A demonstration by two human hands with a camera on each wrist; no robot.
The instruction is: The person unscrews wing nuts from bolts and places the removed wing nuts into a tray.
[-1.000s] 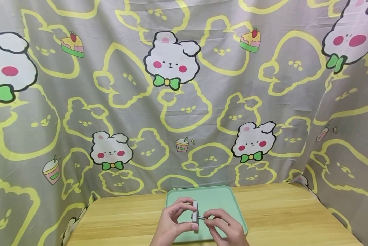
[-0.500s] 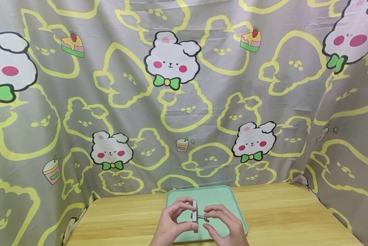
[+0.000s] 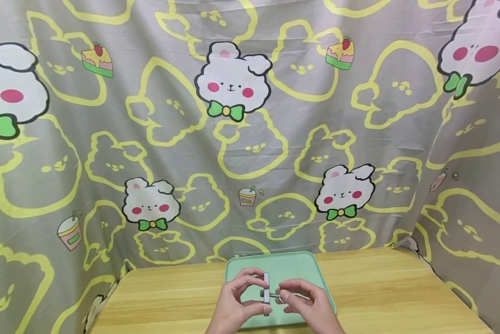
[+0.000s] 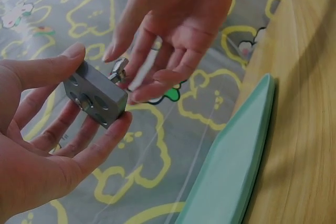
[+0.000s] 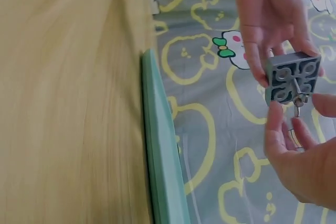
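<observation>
In the head view my left hand (image 3: 235, 301) holds a grey square block (image 3: 266, 282) on edge between thumb and fingertips. Round holes (image 4: 101, 102) show on one face in the left wrist view; ribs and rings mark the other face in the right wrist view. A metal bolt (image 3: 273, 295) passes through the block's middle, its head on the left side. Toward the bolt's right end sits what looks like a wing nut (image 5: 300, 99). My right hand (image 3: 310, 301) has its thumb and fingers curled round that nut, partly hiding it in the head view.
Below the hands a light green tray (image 3: 291, 265) lies on the wood-grain table (image 3: 170, 292). A grey curtain (image 3: 183, 153) with yellow outlines and white rabbit faces hangs behind the table and along both sides.
My right fingers were pinching the bolt's end, then spread off it, and now curl round the nut with the thumb over it. The left hand and block stay nearly still.
</observation>
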